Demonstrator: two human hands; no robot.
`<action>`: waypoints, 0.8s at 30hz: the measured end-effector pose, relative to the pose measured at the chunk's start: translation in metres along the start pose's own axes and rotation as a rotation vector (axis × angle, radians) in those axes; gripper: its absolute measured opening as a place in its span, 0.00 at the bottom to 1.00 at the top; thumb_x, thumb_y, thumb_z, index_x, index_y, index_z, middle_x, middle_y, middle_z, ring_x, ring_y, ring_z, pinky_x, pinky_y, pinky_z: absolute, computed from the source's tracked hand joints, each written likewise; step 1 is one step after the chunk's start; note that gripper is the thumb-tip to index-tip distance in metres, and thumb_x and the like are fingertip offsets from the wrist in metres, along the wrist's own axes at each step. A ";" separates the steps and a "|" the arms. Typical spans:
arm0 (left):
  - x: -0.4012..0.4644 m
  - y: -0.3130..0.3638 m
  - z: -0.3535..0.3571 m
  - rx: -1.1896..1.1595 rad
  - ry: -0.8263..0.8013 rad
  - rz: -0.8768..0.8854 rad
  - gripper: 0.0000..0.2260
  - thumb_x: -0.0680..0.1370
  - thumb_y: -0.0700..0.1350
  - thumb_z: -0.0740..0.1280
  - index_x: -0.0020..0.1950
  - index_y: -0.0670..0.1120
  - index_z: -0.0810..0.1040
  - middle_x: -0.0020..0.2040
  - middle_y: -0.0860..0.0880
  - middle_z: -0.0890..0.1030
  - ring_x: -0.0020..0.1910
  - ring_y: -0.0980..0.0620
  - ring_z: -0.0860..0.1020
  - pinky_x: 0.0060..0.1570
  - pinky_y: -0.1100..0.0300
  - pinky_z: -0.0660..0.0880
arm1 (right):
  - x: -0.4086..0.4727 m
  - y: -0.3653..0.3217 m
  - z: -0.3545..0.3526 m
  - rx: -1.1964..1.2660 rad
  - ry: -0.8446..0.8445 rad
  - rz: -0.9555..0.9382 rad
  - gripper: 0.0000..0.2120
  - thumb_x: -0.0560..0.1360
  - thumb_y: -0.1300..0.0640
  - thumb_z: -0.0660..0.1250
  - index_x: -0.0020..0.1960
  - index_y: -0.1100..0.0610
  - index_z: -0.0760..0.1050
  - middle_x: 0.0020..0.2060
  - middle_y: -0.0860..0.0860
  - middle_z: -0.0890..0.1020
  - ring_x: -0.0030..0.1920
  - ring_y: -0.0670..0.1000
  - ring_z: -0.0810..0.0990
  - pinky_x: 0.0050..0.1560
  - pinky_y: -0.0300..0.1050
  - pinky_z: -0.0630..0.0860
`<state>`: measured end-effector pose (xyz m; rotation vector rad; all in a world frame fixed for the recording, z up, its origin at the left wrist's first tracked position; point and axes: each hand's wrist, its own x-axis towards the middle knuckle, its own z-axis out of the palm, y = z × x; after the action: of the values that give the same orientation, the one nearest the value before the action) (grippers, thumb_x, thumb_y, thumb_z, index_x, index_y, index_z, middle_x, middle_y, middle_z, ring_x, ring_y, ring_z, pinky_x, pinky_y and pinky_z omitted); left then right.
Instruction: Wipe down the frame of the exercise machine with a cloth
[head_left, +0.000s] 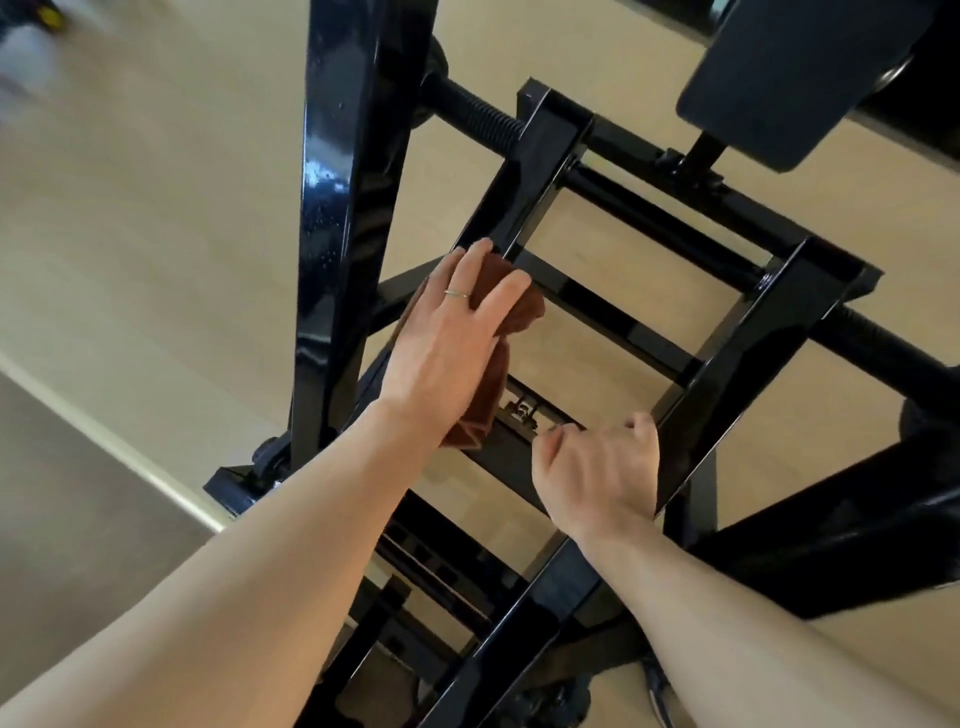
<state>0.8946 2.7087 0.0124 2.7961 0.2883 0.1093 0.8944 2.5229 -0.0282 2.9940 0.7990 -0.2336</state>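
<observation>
Brown cloth (519, 312) under my flat left hand (452, 343) wipes the black frame bar (524, 187); next the far end, right hand (597, 467) loosely curled, empty.

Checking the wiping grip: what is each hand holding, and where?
The left hand presses a brown cloth flat against the black frame, fingers spread over its upper part. The right hand is loosely curled, apparently holding nothing.
</observation>
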 end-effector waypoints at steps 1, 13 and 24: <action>0.013 0.000 0.001 0.046 -0.009 0.054 0.32 0.81 0.44 0.69 0.75 0.57 0.51 0.82 0.44 0.59 0.80 0.38 0.59 0.75 0.40 0.65 | 0.001 -0.001 0.001 0.014 0.004 0.010 0.34 0.83 0.47 0.42 0.20 0.53 0.60 0.14 0.48 0.60 0.19 0.47 0.59 0.59 0.57 0.67; 0.073 0.002 -0.001 -0.240 0.104 -0.015 0.28 0.83 0.42 0.67 0.78 0.55 0.58 0.78 0.43 0.61 0.74 0.42 0.68 0.67 0.46 0.76 | 0.004 -0.002 0.003 -0.012 -0.027 -0.001 0.29 0.81 0.48 0.46 0.22 0.52 0.58 0.17 0.46 0.57 0.21 0.46 0.54 0.60 0.57 0.66; 0.026 -0.006 0.008 -0.310 0.096 -0.198 0.28 0.83 0.43 0.65 0.77 0.59 0.54 0.80 0.46 0.59 0.75 0.40 0.67 0.65 0.40 0.76 | 0.023 -0.031 0.006 0.272 -0.299 0.129 0.29 0.81 0.44 0.35 0.37 0.52 0.70 0.25 0.48 0.73 0.23 0.46 0.69 0.26 0.39 0.60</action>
<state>0.9195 2.7173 0.0044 2.4454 0.5223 0.2215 0.8980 2.5612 -0.0379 3.1235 0.5827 -0.8233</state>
